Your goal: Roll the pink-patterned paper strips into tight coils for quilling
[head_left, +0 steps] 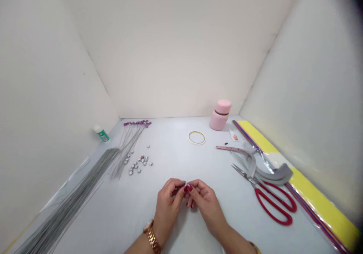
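Note:
My left hand (171,198) and my right hand (204,201) meet at the near middle of the white table, thumbs and forefingertips pinched together. Between the fingertips shows a speck of something pale, mostly hidden and too small to name. To the left of the hands lie several small silver folded stars (136,166), one with a reddish spot near it. Beyond them, purple-tipped wire stems (138,123) rest side by side.
A thick bundle of grey wires (76,197) runs along the left, near a green-and-white glue stick (102,133). Toward the back are a tape roll (196,137) and a pink flask (220,115). Red-handled scissors (273,204), a pale curved strip (251,161) and yellow packaged sheets (314,201) lie right.

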`<move>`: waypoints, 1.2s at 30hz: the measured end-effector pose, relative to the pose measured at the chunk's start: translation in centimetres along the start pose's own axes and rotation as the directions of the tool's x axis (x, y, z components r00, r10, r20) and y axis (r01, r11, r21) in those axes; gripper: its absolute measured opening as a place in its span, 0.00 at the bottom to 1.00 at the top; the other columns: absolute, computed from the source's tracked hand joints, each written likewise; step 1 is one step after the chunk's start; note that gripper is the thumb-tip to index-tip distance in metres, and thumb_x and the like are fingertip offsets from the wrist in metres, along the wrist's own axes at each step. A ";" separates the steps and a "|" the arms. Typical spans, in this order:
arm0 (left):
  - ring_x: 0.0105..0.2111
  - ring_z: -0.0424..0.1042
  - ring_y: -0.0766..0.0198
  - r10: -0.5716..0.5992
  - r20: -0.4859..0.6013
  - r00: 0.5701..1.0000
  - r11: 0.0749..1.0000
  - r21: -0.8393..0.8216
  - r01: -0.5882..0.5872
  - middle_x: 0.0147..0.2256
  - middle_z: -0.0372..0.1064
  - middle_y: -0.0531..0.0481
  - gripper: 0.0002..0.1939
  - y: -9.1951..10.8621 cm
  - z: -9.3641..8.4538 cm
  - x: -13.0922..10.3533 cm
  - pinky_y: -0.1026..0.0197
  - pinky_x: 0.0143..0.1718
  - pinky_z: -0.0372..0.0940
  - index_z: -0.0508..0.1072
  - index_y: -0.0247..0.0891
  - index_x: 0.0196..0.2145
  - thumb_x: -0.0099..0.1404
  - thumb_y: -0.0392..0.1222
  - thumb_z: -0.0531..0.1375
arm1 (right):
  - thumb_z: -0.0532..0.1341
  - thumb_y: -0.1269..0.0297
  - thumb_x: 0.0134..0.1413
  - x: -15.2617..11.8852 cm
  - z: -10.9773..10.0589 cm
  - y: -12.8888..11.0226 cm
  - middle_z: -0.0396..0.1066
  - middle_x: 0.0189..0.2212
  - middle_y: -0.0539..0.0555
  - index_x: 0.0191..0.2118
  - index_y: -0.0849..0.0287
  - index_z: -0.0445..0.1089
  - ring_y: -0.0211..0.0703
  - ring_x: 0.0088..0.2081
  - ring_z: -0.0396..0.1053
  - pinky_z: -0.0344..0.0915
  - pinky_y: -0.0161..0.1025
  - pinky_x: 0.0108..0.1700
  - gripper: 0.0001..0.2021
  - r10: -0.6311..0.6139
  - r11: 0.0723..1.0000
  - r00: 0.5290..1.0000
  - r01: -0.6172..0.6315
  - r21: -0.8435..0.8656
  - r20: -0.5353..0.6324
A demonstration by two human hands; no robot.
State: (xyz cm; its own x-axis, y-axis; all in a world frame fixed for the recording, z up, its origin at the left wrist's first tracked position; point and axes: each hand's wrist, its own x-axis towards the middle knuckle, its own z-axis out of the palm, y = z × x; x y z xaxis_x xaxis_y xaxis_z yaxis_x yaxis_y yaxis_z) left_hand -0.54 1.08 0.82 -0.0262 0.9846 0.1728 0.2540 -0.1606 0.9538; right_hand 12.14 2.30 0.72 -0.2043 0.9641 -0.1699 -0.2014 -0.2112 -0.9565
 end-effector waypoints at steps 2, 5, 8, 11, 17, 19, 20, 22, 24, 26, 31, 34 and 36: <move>0.30 0.68 0.64 0.013 0.000 1.000 1.000 0.015 -0.013 0.29 0.67 0.49 0.06 -0.2 -0.1 0.0 0.63 0.31 0.64 0.70 0.36 0.31 0.61 0.36 0.53 | 0.58 0.57 0.51 -0.1 0.0 -0.1 0.66 0.20 0.49 0.28 0.62 0.65 0.33 0.20 0.62 0.57 0.30 0.23 0.12 -0.019 0.999 1.000 0.020 -0.048 0.011; 0.31 0.68 0.64 0.083 0.052 0.995 0.995 0.050 -0.086 0.30 0.67 0.48 0.07 -0.2 -0.2 0.1 0.63 0.33 0.64 0.71 0.36 0.32 0.62 0.35 0.52 | 0.57 0.57 0.52 -0.1 -0.1 -0.3 0.66 0.20 0.49 0.27 0.62 0.65 0.33 0.20 0.62 0.58 0.31 0.24 0.12 -0.036 0.997 0.999 0.037 -0.063 0.016; 0.31 0.68 0.64 0.120 0.061 0.991 0.990 0.063 -0.124 0.30 0.68 0.48 0.07 -0.1 -0.4 0.2 0.64 0.33 0.64 0.71 0.36 0.32 0.61 0.34 0.53 | 0.58 0.57 0.52 0.0 -0.3 -0.4 0.67 0.21 0.50 0.27 0.62 0.65 0.34 0.21 0.63 0.58 0.31 0.24 0.12 -0.032 0.998 0.999 0.034 -0.051 0.035; 0.31 0.68 0.64 0.131 0.062 0.989 0.989 0.065 -0.135 0.29 0.68 0.48 0.07 0.0 -0.4 0.4 0.64 0.33 0.64 0.72 0.36 0.32 0.61 0.33 0.53 | 0.58 0.58 0.51 0.2 -0.4 -0.4 0.67 0.22 0.50 0.28 0.62 0.66 0.34 0.21 0.63 0.59 0.31 0.24 0.11 -0.022 0.998 0.999 0.025 -0.054 0.050; 0.32 0.69 0.63 0.044 0.028 0.999 0.998 -0.036 -0.043 0.31 0.69 0.47 0.06 -0.5 -0.3 0.6 0.63 0.33 0.66 0.73 0.36 0.33 0.59 0.35 0.55 | 0.59 0.61 0.51 0.1 -0.6 0.1 0.67 0.20 0.49 0.31 0.62 0.67 0.36 0.23 0.64 0.60 0.33 0.27 0.09 -0.095 0.987 0.995 0.096 -0.132 0.015; 0.31 0.70 0.63 -0.002 0.004 1.000 0.998 -0.069 0.002 0.30 0.69 0.48 0.06 -0.7 -0.2 0.6 0.63 0.33 0.66 0.73 0.36 0.31 0.58 0.37 0.56 | 0.59 0.61 0.51 0.0 -0.6 0.3 0.67 0.21 0.50 0.33 0.62 0.68 0.37 0.24 0.65 0.60 0.33 0.27 0.09 -0.112 0.982 0.994 0.112 -0.150 0.009; 0.31 0.70 0.63 -0.017 0.002 1.000 0.997 -0.081 0.017 0.30 0.70 0.48 0.06 -0.7 -0.1 0.6 0.63 0.33 0.66 0.73 0.36 0.30 0.58 0.37 0.56 | 0.59 0.61 0.51 0.0 -0.6 0.3 0.68 0.22 0.50 0.34 0.62 0.68 0.37 0.24 0.65 0.60 0.33 0.27 0.09 -0.116 0.981 0.993 0.116 -0.154 0.005; 0.32 0.70 0.63 -0.035 0.002 0.999 0.994 -0.101 0.035 0.30 0.70 0.47 0.06 -0.8 0.0 0.5 0.62 0.34 0.66 0.73 0.36 0.31 0.59 0.37 0.56 | 0.59 0.61 0.51 0.0 -0.5 0.4 0.68 0.22 0.51 0.35 0.62 0.69 0.37 0.25 0.65 0.60 0.33 0.26 0.09 -0.116 0.981 0.993 0.115 -0.156 0.007; 0.33 0.70 0.62 -0.034 0.001 0.999 0.995 -0.098 0.034 0.33 0.70 0.46 0.07 -0.7 0.0 0.5 0.62 0.34 0.66 0.72 0.36 0.34 0.60 0.38 0.55 | 0.59 0.60 0.50 0.2 -0.6 0.4 0.68 0.21 0.51 0.35 0.62 0.68 0.38 0.24 0.65 0.60 0.34 0.26 0.11 -0.105 0.982 0.994 0.107 -0.153 0.026; 0.33 0.70 0.62 -0.010 0.005 1.000 0.999 -0.050 0.010 0.34 0.70 0.46 0.08 -0.5 -0.1 0.5 0.61 0.35 0.66 0.72 0.37 0.36 0.60 0.38 0.54 | 0.59 0.59 0.50 0.3 -0.7 0.6 0.67 0.20 0.50 0.36 0.63 0.68 0.37 0.23 0.64 0.60 0.34 0.25 0.12 -0.089 0.984 0.995 0.095 -0.149 0.049; 0.34 0.69 0.62 0.000 -0.055 0.998 0.998 0.063 0.003 0.34 0.71 0.46 0.10 -0.1 -0.7 0.8 0.60 0.37 0.65 0.71 0.37 0.35 0.61 0.37 0.51 | 0.59 0.56 0.48 0.8 -0.8 1.4 0.69 0.25 0.53 0.38 0.63 0.67 0.37 0.21 0.64 0.59 0.35 0.25 0.15 -0.037 0.983 0.998 0.045 -0.180 0.047; 0.35 0.69 0.61 -0.010 -0.095 0.995 0.999 0.036 0.013 0.34 0.71 0.46 0.09 0.0 -1.0 0.9 0.60 0.37 0.64 0.71 0.37 0.34 0.61 0.36 0.52 | 0.58 0.56 0.49 0.9 -0.6 1.4 0.68 0.25 0.53 0.38 0.62 0.66 0.37 0.21 0.64 0.60 0.36 0.25 0.15 -0.030 0.980 0.998 0.040 -0.197 0.052; 0.35 0.69 0.61 -0.026 -0.085 0.996 1.000 -0.001 0.026 0.33 0.71 0.46 0.08 -0.1 -0.9 0.9 0.60 0.37 0.64 0.71 0.36 0.34 0.60 0.37 0.52 | 0.57 0.55 0.50 0.8 -0.5 1.1 0.68 0.24 0.52 0.36 0.62 0.66 0.36 0.21 0.64 0.59 0.34 0.24 0.14 -0.045 0.983 0.998 0.052 -0.176 0.042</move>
State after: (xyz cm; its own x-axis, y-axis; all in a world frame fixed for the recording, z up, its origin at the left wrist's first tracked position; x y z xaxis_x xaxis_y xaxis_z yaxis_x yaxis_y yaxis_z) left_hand -1.47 1.88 1.11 -0.1146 0.9791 0.1681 0.2525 -0.1349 0.9582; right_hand 12.20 2.88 -0.58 -0.2348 0.9650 -0.1165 -0.0397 -0.1293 -0.9908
